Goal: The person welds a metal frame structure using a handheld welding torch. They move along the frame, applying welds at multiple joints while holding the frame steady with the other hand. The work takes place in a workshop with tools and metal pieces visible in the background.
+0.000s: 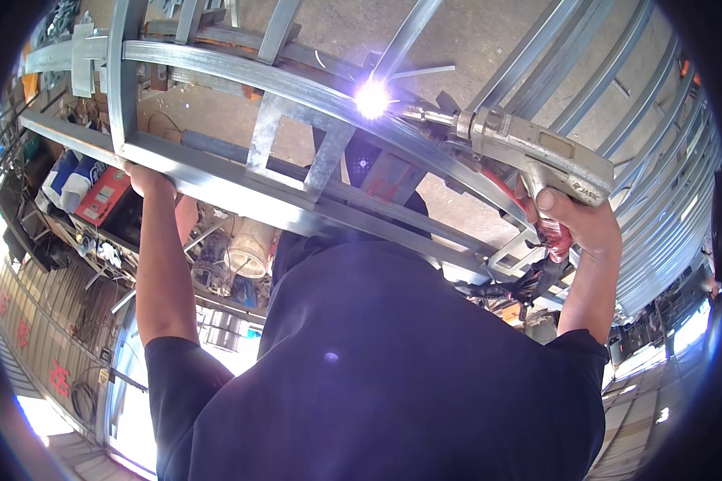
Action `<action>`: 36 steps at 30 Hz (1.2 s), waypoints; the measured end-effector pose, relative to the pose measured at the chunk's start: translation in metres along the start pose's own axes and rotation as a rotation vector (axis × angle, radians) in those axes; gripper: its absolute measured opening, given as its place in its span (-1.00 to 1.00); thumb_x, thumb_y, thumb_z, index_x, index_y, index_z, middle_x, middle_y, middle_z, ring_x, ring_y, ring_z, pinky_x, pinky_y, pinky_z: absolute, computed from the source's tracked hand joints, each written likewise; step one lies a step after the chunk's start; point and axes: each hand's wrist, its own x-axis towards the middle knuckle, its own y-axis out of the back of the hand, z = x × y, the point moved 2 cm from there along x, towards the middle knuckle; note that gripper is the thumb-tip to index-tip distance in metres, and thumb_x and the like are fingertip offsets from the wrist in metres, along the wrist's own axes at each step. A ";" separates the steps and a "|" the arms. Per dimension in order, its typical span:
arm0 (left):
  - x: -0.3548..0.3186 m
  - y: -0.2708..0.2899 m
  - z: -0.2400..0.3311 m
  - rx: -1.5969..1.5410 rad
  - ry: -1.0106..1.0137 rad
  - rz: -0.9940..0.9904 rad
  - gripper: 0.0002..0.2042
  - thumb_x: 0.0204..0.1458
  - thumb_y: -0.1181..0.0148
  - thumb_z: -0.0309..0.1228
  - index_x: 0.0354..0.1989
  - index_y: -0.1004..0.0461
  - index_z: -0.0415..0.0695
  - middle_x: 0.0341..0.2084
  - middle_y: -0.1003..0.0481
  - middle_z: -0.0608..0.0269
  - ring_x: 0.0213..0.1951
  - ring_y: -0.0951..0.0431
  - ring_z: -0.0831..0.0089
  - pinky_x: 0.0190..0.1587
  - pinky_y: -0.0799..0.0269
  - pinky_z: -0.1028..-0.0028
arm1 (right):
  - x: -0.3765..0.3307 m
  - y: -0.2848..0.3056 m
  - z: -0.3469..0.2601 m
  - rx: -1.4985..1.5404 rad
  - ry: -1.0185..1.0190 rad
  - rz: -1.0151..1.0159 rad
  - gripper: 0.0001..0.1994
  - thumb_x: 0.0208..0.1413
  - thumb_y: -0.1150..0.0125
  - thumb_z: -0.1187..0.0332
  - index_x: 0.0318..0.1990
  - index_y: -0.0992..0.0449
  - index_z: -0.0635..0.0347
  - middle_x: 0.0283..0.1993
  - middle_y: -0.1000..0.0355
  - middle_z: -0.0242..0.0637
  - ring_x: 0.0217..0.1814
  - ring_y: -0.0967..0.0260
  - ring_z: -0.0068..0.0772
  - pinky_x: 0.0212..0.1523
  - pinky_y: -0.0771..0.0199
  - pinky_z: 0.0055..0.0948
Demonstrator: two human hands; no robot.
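My right hand (583, 226) is closed round the grip of a silver welding gun (541, 151), its thumb at the back of the handle. The gun's nozzle points left at a blinding white spark (372, 99), where a slanting metal tube (409, 38) meets a long one (233, 70) of a steel frame. Glare hides the joint itself. At the left, my left hand (150, 180) grips the near square tube (225, 186) beside an upright crosspiece (125, 88). Its fingertips are hidden by the tube.
A flat metal bracket (263, 136) spans the frame's middle. Many long tubes (650, 104) lie in rows at the right. A red box (104, 196), a pale bucket (249, 250) and clutter stand below left. Dark cable (529, 280) hangs under the gun.
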 end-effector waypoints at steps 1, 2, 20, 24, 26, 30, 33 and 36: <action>0.002 0.002 -0.001 0.000 -0.001 0.021 -0.34 0.41 0.33 0.09 0.31 -0.45 -0.19 0.18 -0.56 0.12 0.17 -0.58 0.10 0.23 -0.51 0.13 | 0.001 0.000 0.000 -0.019 -0.002 -0.008 -0.29 -0.03 -0.66 0.05 0.16 -0.53 0.37 -0.21 -0.60 -0.17 -0.28 -0.56 -0.40 -0.33 -0.62 -0.38; 0.003 0.002 -0.001 -0.002 -0.003 0.040 -0.35 0.39 0.30 0.08 0.28 -0.48 -0.21 0.15 -0.58 0.12 0.14 -0.60 0.11 0.20 -0.53 0.12 | 0.002 -0.002 -0.003 -0.003 0.007 -0.032 -0.28 -0.03 -0.66 0.04 0.16 -0.54 0.37 -0.22 -0.60 -0.17 -0.30 -0.56 -0.40 -0.33 -0.62 -0.38; -0.006 -0.001 0.003 -0.002 0.007 0.034 -0.35 0.41 0.32 0.09 0.34 -0.44 -0.18 0.21 -0.54 0.13 0.18 -0.57 0.09 0.24 -0.52 0.13 | 0.008 0.004 0.008 -0.076 0.016 -0.035 -0.22 -0.08 -0.67 -0.08 0.13 -0.56 0.38 -0.33 -0.58 -0.15 -0.36 -0.55 -0.36 -0.41 -0.62 -0.36; 0.000 0.000 0.001 -0.017 0.010 -0.015 -0.31 0.42 0.34 0.14 0.37 -0.40 -0.17 0.25 -0.51 0.12 0.22 -0.55 0.06 0.28 -0.50 0.11 | 0.009 0.002 0.008 -0.077 0.030 -0.044 -0.24 -0.07 -0.65 -0.09 0.11 -0.55 0.36 -0.34 -0.56 -0.18 -0.40 -0.52 -0.41 -0.43 -0.57 -0.41; 0.005 0.002 -0.002 -0.054 0.015 -0.047 -0.30 0.41 0.32 0.16 0.37 -0.40 -0.18 0.25 -0.51 0.11 0.22 -0.55 0.06 0.27 -0.51 0.11 | 0.010 0.003 0.013 -0.109 0.054 -0.049 -0.28 -0.03 -0.61 -0.12 0.10 -0.54 0.28 -0.36 -0.53 -0.29 -0.46 -0.45 -0.53 -0.47 -0.48 -0.51; -0.004 -0.003 0.001 -0.035 -0.010 -0.034 -0.29 0.40 0.32 0.17 0.37 -0.41 -0.19 0.24 -0.52 0.11 0.21 -0.56 0.07 0.26 -0.52 0.10 | 0.009 0.004 0.011 -0.082 0.054 -0.057 -0.27 -0.03 -0.63 -0.09 0.12 -0.53 0.29 -0.33 -0.55 -0.27 -0.45 -0.47 -0.53 -0.47 -0.50 -0.51; -0.005 0.000 0.004 0.034 0.004 0.041 -0.35 0.40 0.28 0.09 0.29 -0.48 -0.19 0.15 -0.58 0.13 0.13 -0.61 0.11 0.19 -0.54 0.13 | 0.005 0.008 0.011 -0.014 0.032 -0.025 -0.24 -0.05 -0.66 -0.01 0.18 -0.51 0.35 -0.28 -0.59 -0.18 -0.37 -0.54 -0.42 -0.41 -0.58 -0.43; 0.002 0.002 0.000 -0.020 0.001 0.035 -0.36 0.38 0.23 0.08 0.28 -0.49 -0.20 0.13 -0.59 0.15 0.10 -0.63 0.11 0.18 -0.55 0.12 | -0.002 0.011 -0.002 0.092 0.065 -0.065 -0.31 0.01 -0.63 0.12 0.20 -0.51 0.36 -0.24 -0.60 -0.14 -0.33 -0.56 -0.43 -0.38 -0.59 -0.43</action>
